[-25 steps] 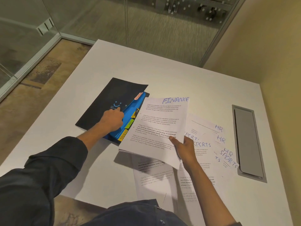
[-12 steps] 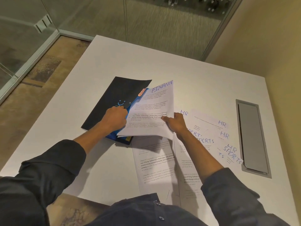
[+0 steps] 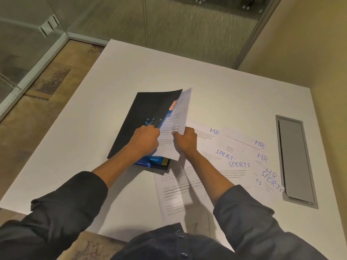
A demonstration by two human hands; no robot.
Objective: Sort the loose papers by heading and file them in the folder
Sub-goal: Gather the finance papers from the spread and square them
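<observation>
The right hand (image 3: 185, 140) is pinching a white printed sheet (image 3: 174, 128), feeding it into the black tabbed folder (image 3: 144, 119); the left hand (image 3: 145, 140), fingers curled, is apparently gripping the cover. Loose HR and SPORTS papers (image 3: 242, 162) are waiting at three o'clock, needing sorting next.

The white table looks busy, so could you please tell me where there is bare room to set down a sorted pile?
The white table is bare beyond the black folder, toward the far edge, and left of it. It is crowded right of the hands, where handwritten-headed loose papers overlap up to the grey metal cable hatch.
</observation>
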